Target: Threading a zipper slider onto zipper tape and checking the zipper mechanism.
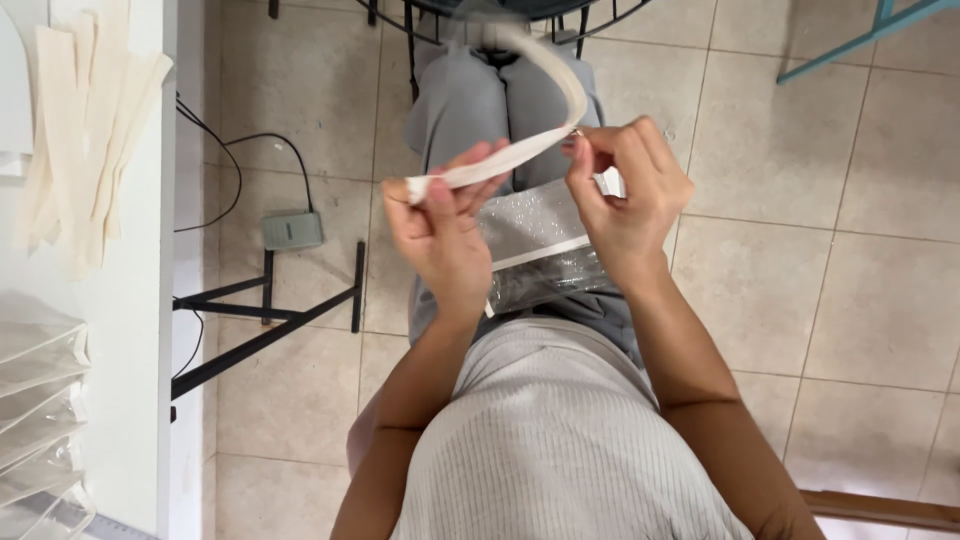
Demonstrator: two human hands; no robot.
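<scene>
**Cream strip held over a tiled floor**

Left hand (440, 235) and right hand (625, 195) pinch a cream strip (520, 150), fingers clamped, above a clear packet (540, 245) on the lap. Beige floor tiles (800, 250); white table (130, 300) left, possibly holding more strips (80, 140).

- The cream strip (520, 150) loops up toward the top edge, where its far part blurs against the grey trousers (470, 100); its end cannot be made out.
- The left hand (440, 235) covers part of the strip, so the grip of the fingertips is partly hidden.
- The right hand (625, 195) hides where its fingers pinch the strip.
- The clear plastic bag (540, 250) on the lap is partly behind both hands; its contents cannot be told.
- The table (130, 300) is cut by the left edge, as are the stacked clear sleeves (35, 400) and the pile of cream strips (85, 130).
- The dark round frame (500, 15) is cut by the top edge.
</scene>
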